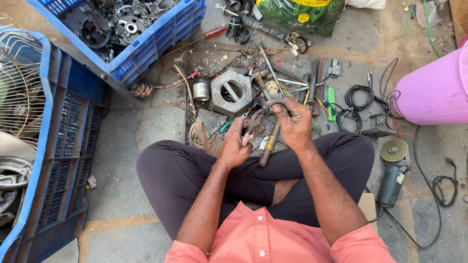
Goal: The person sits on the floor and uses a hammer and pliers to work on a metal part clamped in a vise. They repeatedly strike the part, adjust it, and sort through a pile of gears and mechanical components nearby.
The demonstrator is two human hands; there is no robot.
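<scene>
Left hand (234,148) is curled shut around a small metal part (253,124); what it is can't be told. Right hand (294,122) is closed too, fingers pinched at the top of that part. A wooden-handled tool (269,143) stands between the two hands, handle angled down toward the lap; which hand carries it isn't clear. All of this sits over the person's crossed legs, just short of the clutter on the floor.

Risks, as judgement:
- Both grips are tight and close together. A slip of the tool would likely land on the left hand's fingers.
- The part is held in the air, unsupported. If dropped, it falls among loose screws and scraps by the hex metal block (232,92) and is hard to find.
- Angle grinder (392,170) lies by the right knee, its cable looping behind. A leg shift could snag it.
- Black cables (358,100) near the pink bin (434,90) are another catch point.
- Blue crate (131,29) of parts stands well apart, low risk.
</scene>
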